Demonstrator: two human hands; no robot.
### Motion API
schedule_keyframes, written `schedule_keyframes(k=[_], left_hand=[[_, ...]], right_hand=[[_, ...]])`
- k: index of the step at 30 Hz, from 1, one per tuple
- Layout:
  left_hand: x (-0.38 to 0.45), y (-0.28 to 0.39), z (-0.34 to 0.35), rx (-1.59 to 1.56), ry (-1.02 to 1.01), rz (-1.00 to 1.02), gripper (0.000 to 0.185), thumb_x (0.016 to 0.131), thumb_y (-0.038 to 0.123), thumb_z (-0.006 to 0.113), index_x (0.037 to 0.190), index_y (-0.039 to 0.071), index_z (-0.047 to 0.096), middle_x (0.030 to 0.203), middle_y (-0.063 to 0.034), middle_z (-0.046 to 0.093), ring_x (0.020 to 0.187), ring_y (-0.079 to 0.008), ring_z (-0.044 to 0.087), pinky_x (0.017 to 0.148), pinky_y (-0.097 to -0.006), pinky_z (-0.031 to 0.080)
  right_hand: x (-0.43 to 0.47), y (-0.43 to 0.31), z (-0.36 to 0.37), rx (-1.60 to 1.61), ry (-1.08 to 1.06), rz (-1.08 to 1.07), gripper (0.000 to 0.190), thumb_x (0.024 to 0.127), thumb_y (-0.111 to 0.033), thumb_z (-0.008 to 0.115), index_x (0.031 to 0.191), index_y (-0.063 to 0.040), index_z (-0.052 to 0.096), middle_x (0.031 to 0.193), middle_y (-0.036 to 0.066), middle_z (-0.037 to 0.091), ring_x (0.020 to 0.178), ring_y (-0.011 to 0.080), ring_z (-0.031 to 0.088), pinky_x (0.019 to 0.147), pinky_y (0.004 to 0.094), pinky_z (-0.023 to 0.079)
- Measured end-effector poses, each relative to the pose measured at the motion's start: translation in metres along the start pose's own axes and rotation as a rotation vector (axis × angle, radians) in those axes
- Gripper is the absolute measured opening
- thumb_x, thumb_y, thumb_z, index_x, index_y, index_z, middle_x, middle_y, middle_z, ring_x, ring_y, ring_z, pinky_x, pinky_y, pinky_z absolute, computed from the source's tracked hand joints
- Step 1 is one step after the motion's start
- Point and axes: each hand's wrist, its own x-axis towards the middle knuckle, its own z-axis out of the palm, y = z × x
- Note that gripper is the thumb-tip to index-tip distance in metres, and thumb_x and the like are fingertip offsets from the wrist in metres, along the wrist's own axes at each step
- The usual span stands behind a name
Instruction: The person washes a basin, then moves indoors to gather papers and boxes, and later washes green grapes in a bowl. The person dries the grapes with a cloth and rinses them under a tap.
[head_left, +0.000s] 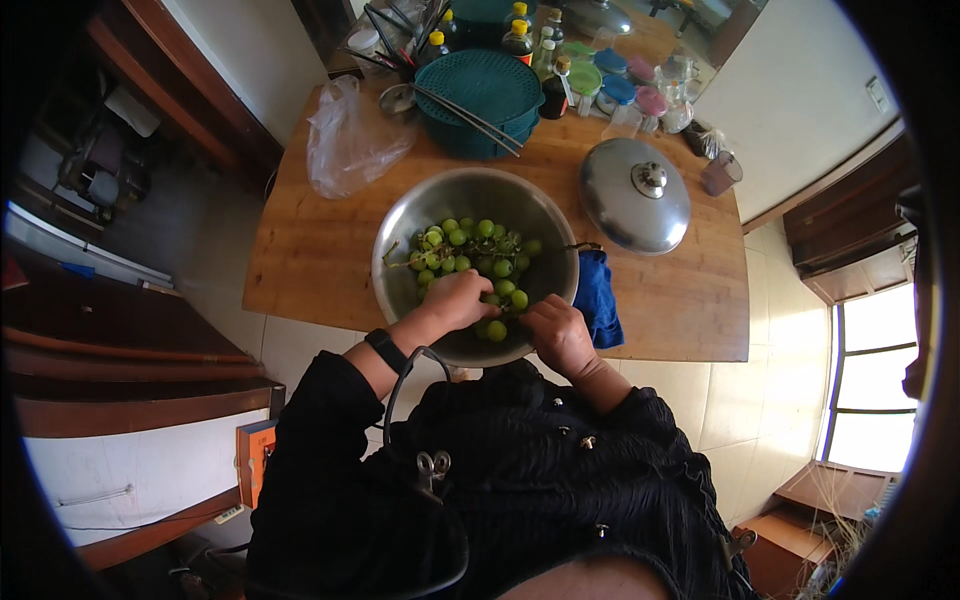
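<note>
Before me a wide stainless steel bowl (405, 196) holds green grapes (504, 267), some on thin stems and others seemingly loose. My left hand (457, 298), with a black band on the wrist, reaches over the near left of the bowl, its thumb and fingers closed on grapes. At the near right rim, the curled fingers of my right hand (559, 330) meet the same small cluster by its stem; their tips are partly hidden. One grape (496, 331) hangs or lies just below the hands. A bare brown stem (583, 246) crosses the bowl's right rim.
The bowl stands at the front of a wooden table (315, 262). Right of it lie a blue cloth (600, 300) and a domed metal lid (634, 196). Behind are a teal colander (480, 90) with chopsticks (472, 124), a plastic bag (349, 146), sauce bottles (517, 41) and lidded jars (616, 91).
</note>
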Motion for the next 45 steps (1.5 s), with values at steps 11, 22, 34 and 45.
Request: schedule_keyframes(k=[11,22,34,45], left_hand=[[-0.03,-0.018,-0.019,-1.386,-0.166,-0.462,0.02,0.08,0.027,0.061,0.076,0.007,0.057,0.062,-0.002,0.053,0.05,-0.0089,0.05,0.037,-0.0185,0.033],[-0.064,-0.029,-0.055,-1.693,-0.045,-0.303,0.03,0.089,0.024,0.055,0.108,0.002,0.056,0.085,-0.0076,0.059,0.074,-0.014,0.057,0.047,-0.019,0.039],[-0.072,-0.027,-0.059,-1.592,-0.05,-0.222,0.031,0.094,0.028,0.048,0.107,0.0,0.052,0.084,-0.0088,0.057,0.073,-0.0139,0.054,0.044,-0.0167,0.035],[-0.094,-0.033,-0.054,-1.804,-0.097,-0.147,0.026,0.093,0.024,0.048,0.108,0.004,0.052,0.089,-0.0112,0.058,0.073,-0.0148,0.055,0.044,-0.0185,0.037]], right_hand=[[0.002,0.002,0.007,-0.026,0.014,0.06,0.014,0.059,-0.004,0.06,0.069,-0.007,0.051,0.068,0.007,0.052,0.067,0.0272,0.051,0.059,0.0372,0.045],[0.007,0.005,-0.007,-0.023,-0.135,0.002,0.007,0.064,-0.006,0.058,0.067,-0.008,0.052,0.068,0.008,0.052,0.068,0.0274,0.053,0.06,0.0381,0.046],[0.067,0.057,0.008,-0.604,-0.257,0.051,0.01,0.072,-0.013,0.054,0.079,-0.009,0.059,0.078,0.005,0.062,0.092,0.0243,0.052,0.079,0.0368,0.043],[0.094,0.042,-0.033,-0.269,-0.212,0.132,0.011,0.072,-0.02,0.065,0.077,-0.009,0.064,0.074,0.009,0.063,0.082,0.0287,0.057,0.074,0.0404,0.045]])
